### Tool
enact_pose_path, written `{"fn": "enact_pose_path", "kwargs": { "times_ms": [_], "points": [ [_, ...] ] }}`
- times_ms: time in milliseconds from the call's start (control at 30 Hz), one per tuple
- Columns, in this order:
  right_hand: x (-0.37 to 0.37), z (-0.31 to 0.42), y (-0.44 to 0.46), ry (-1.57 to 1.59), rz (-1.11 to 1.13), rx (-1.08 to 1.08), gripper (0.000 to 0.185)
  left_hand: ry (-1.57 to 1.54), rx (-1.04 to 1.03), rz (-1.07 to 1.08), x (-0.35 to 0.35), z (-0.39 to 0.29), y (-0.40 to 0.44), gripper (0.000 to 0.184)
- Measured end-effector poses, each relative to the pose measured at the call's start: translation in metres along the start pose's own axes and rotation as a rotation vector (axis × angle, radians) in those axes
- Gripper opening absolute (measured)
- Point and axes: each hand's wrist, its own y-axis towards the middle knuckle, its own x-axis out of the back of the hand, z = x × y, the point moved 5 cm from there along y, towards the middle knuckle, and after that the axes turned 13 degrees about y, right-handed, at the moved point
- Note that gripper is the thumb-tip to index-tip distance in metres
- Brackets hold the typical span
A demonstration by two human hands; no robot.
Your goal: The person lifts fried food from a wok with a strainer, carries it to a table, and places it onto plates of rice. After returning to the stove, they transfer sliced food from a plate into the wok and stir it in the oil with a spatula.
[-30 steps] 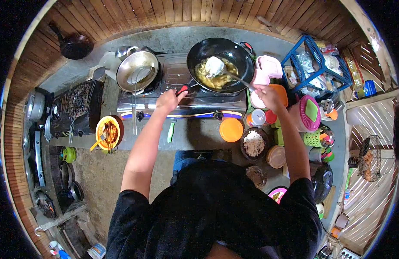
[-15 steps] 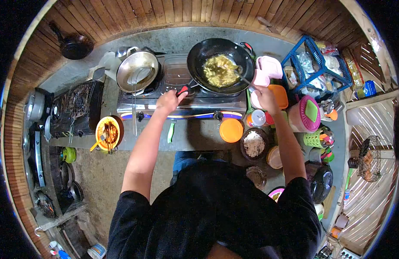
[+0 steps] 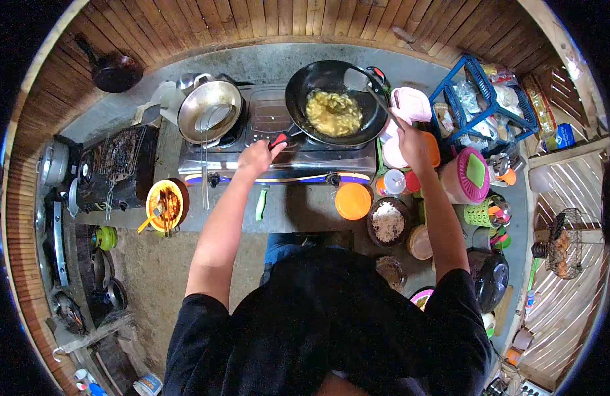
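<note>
On the right side of the gas stove [image 3: 278, 158] sits a black wok [image 3: 328, 72], with yellow, egg-like food [image 3: 333, 113] pooled low in it. My left hand [image 3: 256, 157] is closed round the wok's red and black handle [image 3: 278, 139]. In my right hand [image 3: 410, 144] is the dark handle of a spatula [image 3: 358, 80]; its flat blade is raised over the wok's upper right, apart from the food. Left of the wok, a metal pan [image 3: 220, 92] stands on the other burner with a wire strainer [image 3: 212, 117] resting across it.
An orange bowl of red sauce [image 3: 179, 214] with utensils stands at the counter's left. A green-handled knife [image 3: 261, 204] lies at the front edge. Right of the stove are an orange lid [image 3: 353, 200], a bowl of white food [image 3: 389, 223], a pink container [image 3: 462, 177] and a blue basket [image 3: 486, 109].
The spatula has lifted out of the food and swung up to the wok's upper right. My right hand has shifted slightly, and the food has spread lower. My left hand still grips the handle.
</note>
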Motion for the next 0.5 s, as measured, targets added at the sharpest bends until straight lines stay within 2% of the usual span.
{"fn": "enact_pose_path", "kwargs": {
  "times_ms": [100, 133, 200, 333, 400, 433, 500],
  "points": [
    [-0.001, 0.007, -0.002, -0.064, 0.013, -0.053, 0.029, 0.004, 0.006, -0.019, 0.000, 0.001, -0.001, 0.071],
    [-0.016, -0.014, 0.000, -0.066, 0.013, -0.050, 0.029, 0.001, 0.007, -0.021, -0.001, 0.001, -0.001, 0.071],
    [-0.058, -0.062, 0.004, 0.157, 0.061, 0.101, 0.027, 0.029, 0.007, -0.069, -0.001, 0.001, -0.001, 0.070],
    [-0.053, -0.002, -0.021, 0.279, 0.140, -0.053, 0.031, 0.009, 0.029, -0.042, -0.001, 0.000, -0.003, 0.071],
    [-0.068, 0.002, -0.033, 0.421, 0.099, -0.126, 0.030, -0.031, 0.022, -0.007, -0.003, 0.000, -0.002, 0.070],
    [-0.070, 0.005, -0.041, 0.431, 0.101, -0.196, 0.029, -0.040, 0.025, -0.007, -0.003, 0.001, -0.003, 0.070],
    [-0.074, 0.009, -0.055, 0.381, 0.018, -0.186, 0.031, -0.020, 0.011, 0.039, 0.000, -0.001, -0.008, 0.070]
  ]
}}
